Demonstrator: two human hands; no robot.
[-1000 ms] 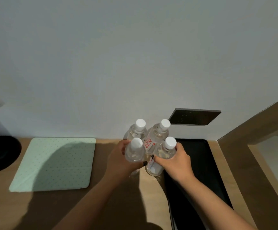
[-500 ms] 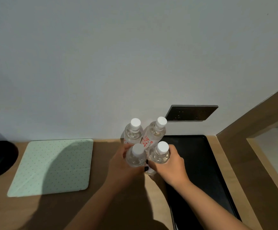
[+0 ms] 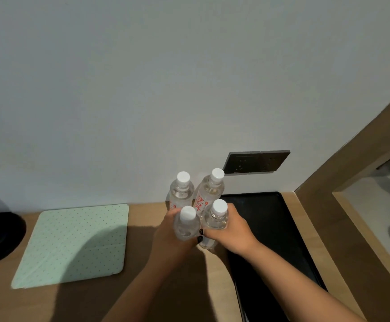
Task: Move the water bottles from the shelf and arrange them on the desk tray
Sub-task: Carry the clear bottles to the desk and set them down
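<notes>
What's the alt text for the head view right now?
Two hands, left and right, grip a cluster of four white-capped water bottles above a wooden desk, beside a black tray. A green dotted mat lies to the left.

dim indoor light, broad soft shadows across the desk (image 3: 170,287), wide-angle bending at edges, slightly soft focus
</notes>
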